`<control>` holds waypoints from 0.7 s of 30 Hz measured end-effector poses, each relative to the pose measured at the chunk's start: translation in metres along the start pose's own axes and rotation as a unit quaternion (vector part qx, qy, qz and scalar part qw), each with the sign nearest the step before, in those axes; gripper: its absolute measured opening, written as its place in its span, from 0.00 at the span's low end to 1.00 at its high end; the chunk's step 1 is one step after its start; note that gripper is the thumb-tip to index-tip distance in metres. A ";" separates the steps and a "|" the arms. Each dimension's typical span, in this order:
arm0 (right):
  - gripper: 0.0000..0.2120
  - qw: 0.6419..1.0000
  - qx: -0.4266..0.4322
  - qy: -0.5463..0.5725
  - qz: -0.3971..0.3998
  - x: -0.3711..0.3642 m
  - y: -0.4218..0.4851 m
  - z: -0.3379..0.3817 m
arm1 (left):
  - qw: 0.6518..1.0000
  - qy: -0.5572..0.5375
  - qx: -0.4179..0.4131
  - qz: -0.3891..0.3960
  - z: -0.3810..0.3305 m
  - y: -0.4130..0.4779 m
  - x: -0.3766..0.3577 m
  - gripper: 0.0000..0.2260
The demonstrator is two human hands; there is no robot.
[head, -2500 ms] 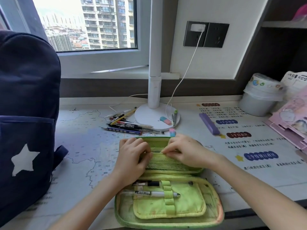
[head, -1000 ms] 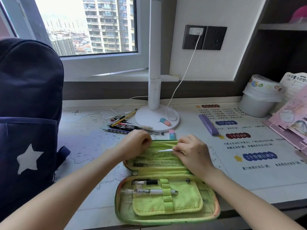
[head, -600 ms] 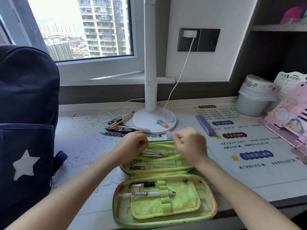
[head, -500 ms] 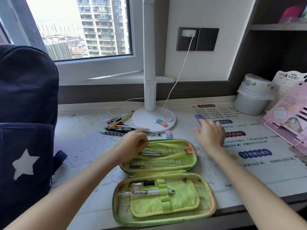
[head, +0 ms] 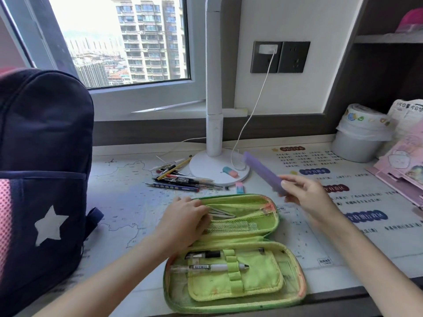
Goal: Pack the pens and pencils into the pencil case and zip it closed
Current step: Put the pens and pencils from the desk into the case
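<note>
Now the right hand (head: 304, 195) grips a long purple plastic box (head: 263, 172), angled up and away leftward; the left hand (head: 187, 217) holds open the green fabric pencil case (head: 263, 234) lying lengthwise on the surface.

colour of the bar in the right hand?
Purple bar, pinched by the right hand; head view.

The near end of the purple box (head: 263, 172) is covered by the right hand (head: 306, 195) and smeared by motion. The silver items (head: 223, 213) in the pencil case (head: 270, 232) are part-hidden by the left hand (head: 185, 220); their kind cannot be determined. The backpack (head: 43, 156) is cut by the left edge.
</note>
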State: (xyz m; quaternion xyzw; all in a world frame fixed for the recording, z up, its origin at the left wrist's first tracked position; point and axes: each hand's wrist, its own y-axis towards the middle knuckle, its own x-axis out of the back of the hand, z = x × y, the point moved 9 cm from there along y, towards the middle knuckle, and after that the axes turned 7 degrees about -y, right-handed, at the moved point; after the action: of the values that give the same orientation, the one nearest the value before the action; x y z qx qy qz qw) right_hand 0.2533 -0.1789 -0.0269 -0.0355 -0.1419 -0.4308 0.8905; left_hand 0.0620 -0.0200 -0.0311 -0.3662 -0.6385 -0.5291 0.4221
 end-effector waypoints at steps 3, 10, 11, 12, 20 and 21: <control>0.09 0.993 -0.019 0.018 0.116 -0.031 -0.026 0.005 | 0.996 0.072 0.039 0.023 0.002 0.000 -0.001 0.17; 0.07 0.987 0.004 -0.100 0.123 -0.050 -0.016 0.010 | 0.997 -0.028 0.065 -0.001 0.014 0.004 0.002 0.16; 0.08 0.986 0.005 -0.105 0.128 -0.053 -0.012 0.013 | 0.998 -0.040 0.044 -0.029 0.014 0.001 0.005 0.16; 0.08 0.984 0.006 -0.112 0.139 -0.057 -0.009 0.015 | 0.997 -0.044 0.029 -0.057 0.014 -0.002 0.007 0.14; 0.13 0.949 0.082 -0.232 0.198 -0.099 0.006 0.037 | 0.980 -0.112 0.022 -0.160 0.004 -0.015 0.018 0.09; 0.11 0.937 0.091 -0.269 0.205 -0.104 0.007 0.034 | 0.980 -0.119 0.022 -0.155 0.004 -0.015 0.017 0.08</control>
State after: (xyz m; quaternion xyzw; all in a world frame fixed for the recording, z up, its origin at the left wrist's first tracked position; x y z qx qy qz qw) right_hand 0.1898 -0.0893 -0.0231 -0.0975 -0.4040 -0.1987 0.8876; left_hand 0.0416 -0.0177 -0.0211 -0.3132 -0.7448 -0.5266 0.2641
